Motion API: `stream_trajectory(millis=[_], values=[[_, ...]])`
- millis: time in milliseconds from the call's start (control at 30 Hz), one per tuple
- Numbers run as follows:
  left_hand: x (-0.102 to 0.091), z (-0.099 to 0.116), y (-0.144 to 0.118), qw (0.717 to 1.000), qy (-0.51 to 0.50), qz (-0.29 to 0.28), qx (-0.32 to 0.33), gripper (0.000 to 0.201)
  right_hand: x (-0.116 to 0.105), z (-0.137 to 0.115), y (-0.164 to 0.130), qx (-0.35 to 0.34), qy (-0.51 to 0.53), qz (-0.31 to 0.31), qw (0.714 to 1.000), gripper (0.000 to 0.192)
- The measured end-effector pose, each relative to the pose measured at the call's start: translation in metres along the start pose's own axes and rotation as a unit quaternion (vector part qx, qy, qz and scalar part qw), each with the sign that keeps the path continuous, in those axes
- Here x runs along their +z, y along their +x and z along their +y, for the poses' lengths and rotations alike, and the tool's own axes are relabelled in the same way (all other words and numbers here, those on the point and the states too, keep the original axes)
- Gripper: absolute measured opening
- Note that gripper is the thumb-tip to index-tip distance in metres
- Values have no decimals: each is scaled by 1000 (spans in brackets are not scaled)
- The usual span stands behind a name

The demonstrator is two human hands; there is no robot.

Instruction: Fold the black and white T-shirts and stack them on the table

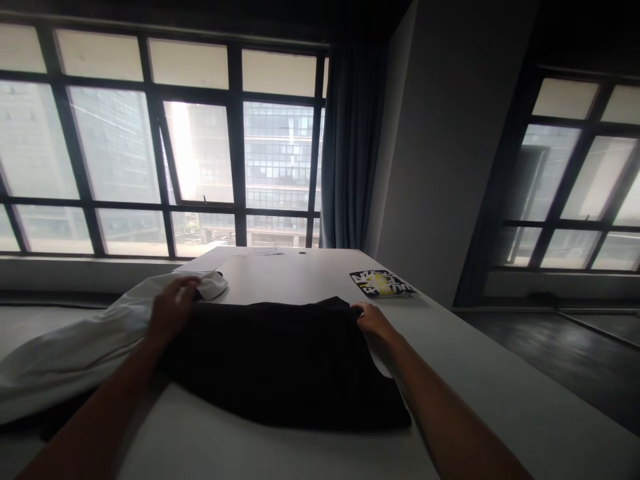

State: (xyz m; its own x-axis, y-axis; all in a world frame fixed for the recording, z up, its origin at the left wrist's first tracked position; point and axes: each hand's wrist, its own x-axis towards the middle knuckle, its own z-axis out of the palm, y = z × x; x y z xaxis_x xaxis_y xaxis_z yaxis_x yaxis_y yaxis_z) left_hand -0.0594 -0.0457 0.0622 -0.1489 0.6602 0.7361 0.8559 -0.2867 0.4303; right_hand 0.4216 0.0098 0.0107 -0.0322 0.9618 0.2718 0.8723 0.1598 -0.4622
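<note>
Two hands pinch the far corners of a black garment lying flat mid-desk: left hand at the left corner, beside white cloth; right hand opposite. Keeping that edge taut and level should avoid wrinkles.

White cloth cut off at left edge; fingers of right hand tucked under dark garment.
</note>
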Motion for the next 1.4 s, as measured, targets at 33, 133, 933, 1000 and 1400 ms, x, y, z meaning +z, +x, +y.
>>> stream_trajectory(millis=[33, 133, 933, 1000, 1400], values=[[15, 11, -6, 996, 17, -72, 44, 57, 3, -3, 0, -22, 24, -23, 999, 41], [58, 41, -27, 936, 82, -319, 126, 88, 10, -16, -5, -78, 91, -91, 989, 45], [30, 106, -55, 833, -42, -536, 131, 87, -3, -88, -43, -138, -125, 7, 982, 23], [18, 128, -62, 806, -36, -574, 140, 67, -12, -75, -37, -102, -114, 94, 984, 19], [-44, 84, 113, 946, 128, -289, -78, 30, 43, -71, -13, -189, 38, 128, 973, 69]])
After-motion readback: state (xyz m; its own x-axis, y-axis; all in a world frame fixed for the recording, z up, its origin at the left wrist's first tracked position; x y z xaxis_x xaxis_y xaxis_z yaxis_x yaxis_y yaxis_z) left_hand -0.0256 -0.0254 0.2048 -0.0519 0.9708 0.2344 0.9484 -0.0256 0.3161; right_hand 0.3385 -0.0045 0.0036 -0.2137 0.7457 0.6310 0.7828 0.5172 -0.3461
